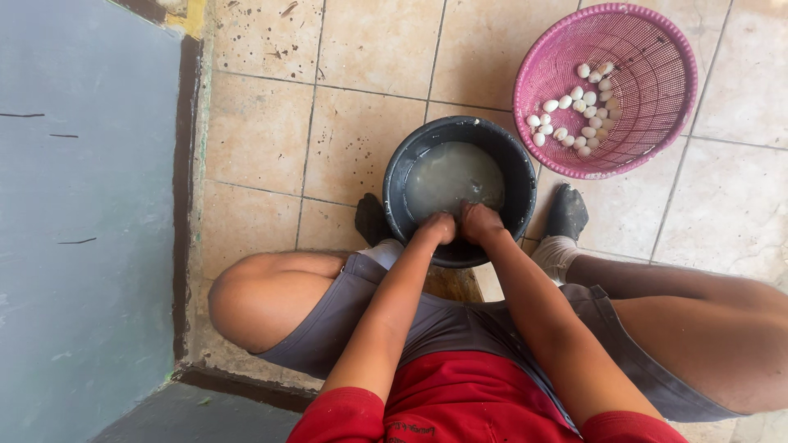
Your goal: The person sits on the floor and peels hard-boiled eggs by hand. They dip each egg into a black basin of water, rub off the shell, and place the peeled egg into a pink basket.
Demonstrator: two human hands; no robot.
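left hand (437,227) and right hand (478,220) side by side, dipped at near rim of round black plastic basin (400,176) | cloudy water (451,174) lies ahead of fingers | finger state cannot tell, submerged | pink woven plastic basket (657,49) nearer right hand

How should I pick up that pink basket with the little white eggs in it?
Grip the round pink plastic mesh basket by its thick rolled rim, probably with a hand on each opposite side, coming from above. The mesh walls look thin, and the small white eggs sit heaped toward its low side, so lifting evenly should keep them from rolling.
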